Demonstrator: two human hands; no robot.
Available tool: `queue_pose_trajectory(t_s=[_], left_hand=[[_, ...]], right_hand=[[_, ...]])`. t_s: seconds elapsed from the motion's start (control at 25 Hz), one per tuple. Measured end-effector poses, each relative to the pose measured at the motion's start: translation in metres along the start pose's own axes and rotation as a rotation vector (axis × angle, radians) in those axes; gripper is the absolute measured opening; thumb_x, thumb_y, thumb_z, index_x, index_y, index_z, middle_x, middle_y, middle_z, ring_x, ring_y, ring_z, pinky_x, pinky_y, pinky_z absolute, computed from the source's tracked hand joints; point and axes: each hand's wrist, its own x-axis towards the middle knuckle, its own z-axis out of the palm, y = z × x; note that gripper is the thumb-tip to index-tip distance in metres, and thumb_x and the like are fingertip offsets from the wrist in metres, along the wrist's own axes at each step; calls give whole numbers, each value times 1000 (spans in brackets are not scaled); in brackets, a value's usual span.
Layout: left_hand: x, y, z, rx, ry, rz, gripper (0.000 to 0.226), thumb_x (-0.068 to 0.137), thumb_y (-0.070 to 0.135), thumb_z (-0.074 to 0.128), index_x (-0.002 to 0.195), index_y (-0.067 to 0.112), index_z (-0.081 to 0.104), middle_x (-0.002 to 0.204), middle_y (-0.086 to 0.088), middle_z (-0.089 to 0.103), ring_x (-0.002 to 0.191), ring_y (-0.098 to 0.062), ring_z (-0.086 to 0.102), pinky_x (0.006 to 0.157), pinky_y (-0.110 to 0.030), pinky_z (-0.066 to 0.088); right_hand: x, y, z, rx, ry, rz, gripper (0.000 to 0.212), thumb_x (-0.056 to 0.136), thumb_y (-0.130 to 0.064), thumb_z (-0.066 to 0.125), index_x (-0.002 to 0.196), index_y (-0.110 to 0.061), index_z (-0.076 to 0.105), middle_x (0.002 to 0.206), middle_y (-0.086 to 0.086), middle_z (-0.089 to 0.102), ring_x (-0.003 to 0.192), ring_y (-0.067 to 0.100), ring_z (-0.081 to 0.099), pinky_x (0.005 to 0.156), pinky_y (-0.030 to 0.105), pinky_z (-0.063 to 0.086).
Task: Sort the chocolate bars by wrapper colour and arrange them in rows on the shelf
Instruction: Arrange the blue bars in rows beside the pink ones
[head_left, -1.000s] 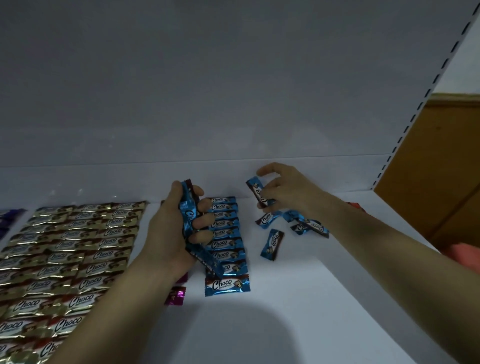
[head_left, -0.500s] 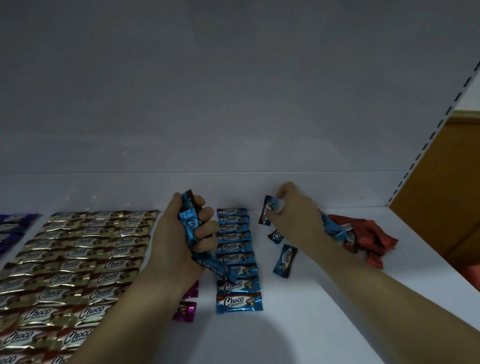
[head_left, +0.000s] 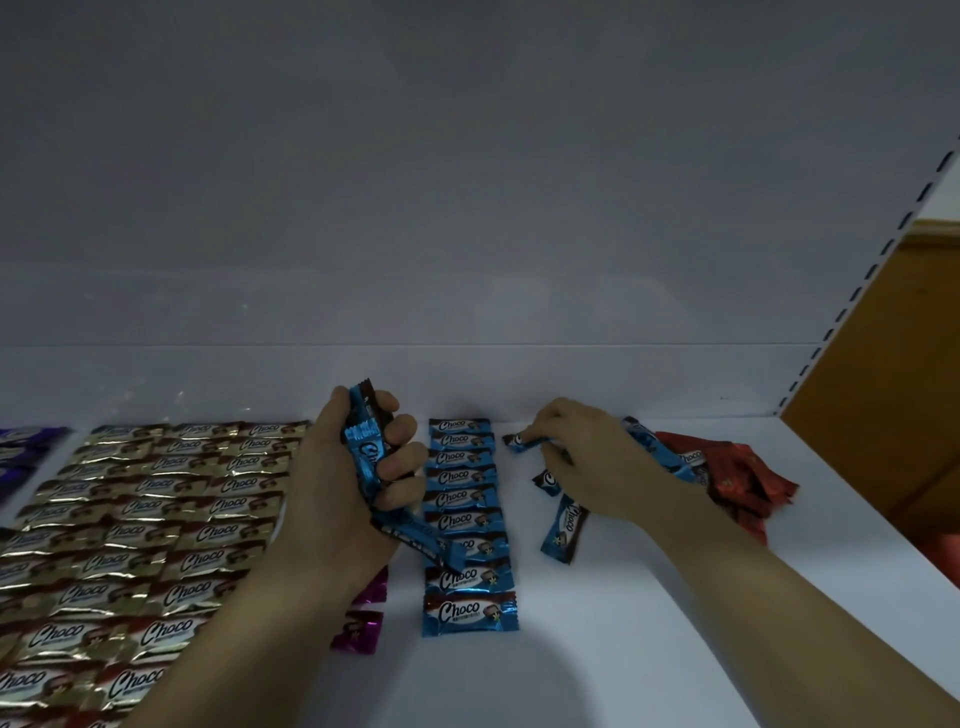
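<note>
white shelf board (head_left: 649, 639) runs under both my forearms, with a pale back panel (head_left: 467, 208) rising behind it. gold bars (head_left: 145, 519) cover its left part in tidy columns, each reading "choco" in dark script on a white patch.

my left hand (head_left: 353, 488) stands on its edge in the middle, thumb side up. its fingers are curled round a bundle of blue bars (head_left: 365, 452) that juts out above the thumb and below the little finger; a large "c" shows on the front wrapper. my right hand (head_left: 587, 462) reaches in from the right, palm down and low over the shelf, fingertips pinching one end of a single blue bar (head_left: 519, 441). whether that bar touches the board i cannot tell.

between the hands lies the blue row (head_left: 465, 525), one column of overlapping bars running from the back toward me, each lettered "choco". red bars (head_left: 737, 478) sit heaped at the far right, with a few blue wrappers (head_left: 670, 457) just beside them behind my right wrist. one loose blue bar (head_left: 563, 527) lies slanted below that wrist, "choco" legible along it. two magenta bars (head_left: 358, 629) peek out beside my left forearm, and purple bars (head_left: 21, 441) show at the far left edge.
</note>
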Motion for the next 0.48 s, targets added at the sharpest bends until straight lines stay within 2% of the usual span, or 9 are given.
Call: queue_pose_trajectory(t_s=[0.16,0.36,0.48], left_hand=[[1,0,-1,-26,-5,-10,40,101,52,41,85,20,60,69,7,42,47,-4,33,38,-14,22],[1,0,-2,-63,-5,9,39,100,51,41,85,20,59,70,7,42,48,-4,33,40,-14,21],[2,-1,-3,-89,-14,40,41,101,51,38,86,19,58,71,7,40,48,-4,33,39,-15,23]], right_hand=[[2,1,10,-54,-27,-8,41,98,-7,50,137,-10,58,122,4,57,109,18,51,95,24,41],[2,0,12,-91,-2,-32,43,97,-9,48,139,-10,56,127,4,56,112,18,48,96,31,44],[2,0,13,-110,-47,-12,45,97,-9,47,141,-12,55,129,3,54,114,18,46,98,36,44]])
